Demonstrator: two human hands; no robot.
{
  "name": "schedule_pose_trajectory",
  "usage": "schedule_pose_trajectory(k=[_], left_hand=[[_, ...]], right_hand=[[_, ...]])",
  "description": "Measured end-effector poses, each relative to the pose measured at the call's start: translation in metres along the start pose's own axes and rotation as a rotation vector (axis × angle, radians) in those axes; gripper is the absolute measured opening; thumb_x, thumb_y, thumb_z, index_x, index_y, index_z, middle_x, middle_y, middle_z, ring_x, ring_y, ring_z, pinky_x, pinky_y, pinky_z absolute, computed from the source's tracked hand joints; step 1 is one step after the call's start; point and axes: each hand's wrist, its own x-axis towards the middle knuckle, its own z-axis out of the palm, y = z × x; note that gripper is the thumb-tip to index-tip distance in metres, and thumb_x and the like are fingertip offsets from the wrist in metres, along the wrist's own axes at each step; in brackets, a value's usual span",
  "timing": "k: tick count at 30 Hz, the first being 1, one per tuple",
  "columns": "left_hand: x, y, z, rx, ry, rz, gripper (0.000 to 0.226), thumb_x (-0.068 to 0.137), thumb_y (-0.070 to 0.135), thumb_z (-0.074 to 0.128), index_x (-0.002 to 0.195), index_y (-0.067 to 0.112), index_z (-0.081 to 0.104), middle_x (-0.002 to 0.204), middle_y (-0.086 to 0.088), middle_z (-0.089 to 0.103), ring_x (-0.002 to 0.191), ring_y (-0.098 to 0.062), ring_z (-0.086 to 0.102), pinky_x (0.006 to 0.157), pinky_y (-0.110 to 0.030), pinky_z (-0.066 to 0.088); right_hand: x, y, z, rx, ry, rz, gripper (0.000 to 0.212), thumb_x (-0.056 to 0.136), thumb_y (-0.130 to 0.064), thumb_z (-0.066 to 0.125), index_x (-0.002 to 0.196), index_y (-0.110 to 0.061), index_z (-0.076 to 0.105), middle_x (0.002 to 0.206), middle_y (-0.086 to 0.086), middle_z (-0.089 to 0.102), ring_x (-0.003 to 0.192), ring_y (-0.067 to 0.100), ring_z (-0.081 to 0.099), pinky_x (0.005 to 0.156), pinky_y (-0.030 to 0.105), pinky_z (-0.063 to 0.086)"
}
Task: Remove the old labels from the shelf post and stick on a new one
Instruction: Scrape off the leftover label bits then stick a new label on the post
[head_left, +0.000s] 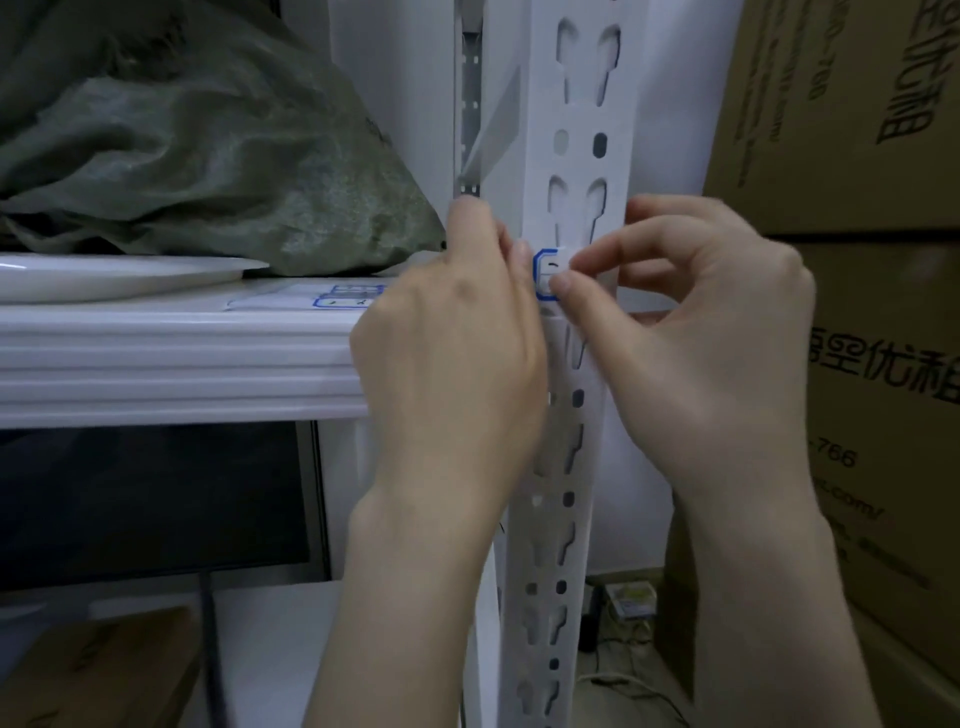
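A white slotted shelf post runs top to bottom through the middle of the head view. A small white label with a blue border sits on the post at shelf height. My right hand pinches the label's right part between thumb and forefinger. My left hand wraps the post's left edge, its fingertips touching the label's left side. A sheet of blue-bordered labels lies on the white shelf just left of my left hand.
A white plate and a grey-green crumpled bag sit on the shelf at left. Stacked cardboard boxes stand close on the right. Below the shelf are a dark screen and a cable; wires lie on the floor behind the post.
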Motion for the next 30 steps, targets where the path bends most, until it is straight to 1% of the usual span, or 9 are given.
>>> schedule_pose_trajectory(k=[3, 7, 10, 14, 18, 21, 23, 26, 30], left_hand=[[-0.001, 0.001, 0.005, 0.036, 0.039, -0.003, 0.018, 0.096, 0.024, 0.042, 0.088, 0.012, 0.052, 0.059, 0.005, 0.044, 0.054, -0.018, 0.035, 0.046, -0.021, 0.009], [-0.002, 0.003, 0.01, 0.052, 0.096, -0.004, 0.011, 0.093, 0.016, 0.044, 0.085, 0.012, 0.05, 0.059, 0.007, 0.038, 0.055, -0.016, 0.031, 0.051, -0.035, 0.006], [-0.004, 0.006, 0.01, 0.011, 0.105, -0.016, 0.008, 0.091, 0.015, 0.042, 0.086, 0.013, 0.048, 0.061, 0.007, 0.04, 0.057, -0.016, 0.033, 0.056, -0.032, 0.008], [-0.005, 0.007, 0.01, -0.026, 0.109, -0.025, 0.009, 0.092, 0.016, 0.045, 0.084, 0.017, 0.04, 0.062, 0.006, 0.041, 0.058, -0.015, 0.032, 0.057, -0.032, 0.007], [-0.005, 0.006, 0.011, -0.012, 0.101, -0.021, 0.009, 0.09, 0.017, 0.048, 0.083, 0.014, 0.047, 0.062, 0.006, 0.042, 0.058, -0.016, 0.033, 0.056, -0.032, 0.009], [-0.005, 0.004, 0.01, -0.009, 0.087, -0.016, 0.01, 0.092, 0.017, 0.049, 0.083, 0.014, 0.047, 0.063, 0.006, 0.043, 0.059, -0.015, 0.033, 0.056, -0.031, 0.009], [-0.006, 0.003, 0.01, -0.021, 0.081, -0.001, 0.009, 0.092, 0.015, 0.048, 0.084, 0.015, 0.046, 0.064, 0.006, 0.042, 0.06, -0.014, 0.033, 0.057, -0.031, 0.009], [-0.008, 0.004, 0.008, -0.084, 0.076, -0.009, 0.013, 0.09, 0.009, 0.047, 0.086, 0.019, 0.039, 0.065, 0.007, 0.043, 0.06, -0.011, 0.032, 0.058, -0.028, 0.012], [-0.01, 0.006, 0.007, -0.127, 0.071, -0.017, 0.011, 0.082, 0.013, 0.042, 0.091, 0.015, 0.047, 0.069, 0.009, 0.044, 0.064, -0.01, 0.033, 0.059, -0.028, 0.015]], right_hand=[[-0.001, 0.0, 0.0, 0.023, 0.026, 0.016, 0.019, 0.076, -0.019, 0.083, 0.084, -0.031, 0.07, 0.115, -0.006, 0.064, 0.091, 0.001, 0.065, 0.08, 0.015, 0.055], [-0.003, -0.001, 0.0, -0.004, 0.021, 0.039, 0.013, 0.075, -0.02, 0.082, 0.083, -0.027, 0.075, 0.124, 0.0, 0.066, 0.099, 0.004, 0.065, 0.085, 0.021, 0.057], [-0.004, -0.003, 0.0, -0.006, 0.026, 0.048, 0.009, 0.076, -0.017, 0.081, 0.08, -0.023, 0.076, 0.128, 0.005, 0.065, 0.101, 0.01, 0.067, 0.086, 0.027, 0.058], [-0.005, -0.006, 0.004, -0.047, 0.002, 0.079, 0.008, 0.08, -0.014, 0.077, 0.078, -0.022, 0.074, 0.132, 0.004, 0.062, 0.114, 0.018, 0.064, 0.091, 0.041, 0.056], [-0.008, -0.01, 0.01, -0.084, -0.017, 0.11, 0.013, 0.086, -0.018, 0.07, 0.075, -0.026, 0.067, 0.129, 0.002, 0.063, 0.111, 0.02, 0.063, 0.089, 0.045, 0.055], [-0.009, -0.011, 0.01, -0.047, 0.037, 0.109, 0.012, 0.085, -0.016, 0.071, 0.077, -0.022, 0.065, 0.131, -0.001, 0.061, 0.109, 0.018, 0.064, 0.091, 0.042, 0.054], [-0.009, -0.01, 0.006, -0.008, 0.053, 0.122, 0.012, 0.082, -0.013, 0.075, 0.08, -0.022, 0.067, 0.131, -0.002, 0.061, 0.104, 0.012, 0.065, 0.091, 0.035, 0.055], [-0.01, -0.007, 0.002, 0.043, 0.047, 0.162, 0.016, 0.078, -0.013, 0.08, 0.083, -0.024, 0.07, 0.131, -0.004, 0.06, 0.093, 0.003, 0.065, 0.08, 0.021, 0.058], [-0.016, -0.008, 0.005, 0.064, 0.116, 0.188, 0.015, 0.074, -0.013, 0.083, 0.081, -0.025, 0.077, 0.129, 0.0, 0.065, 0.102, 0.009, 0.067, 0.077, 0.015, 0.057]])
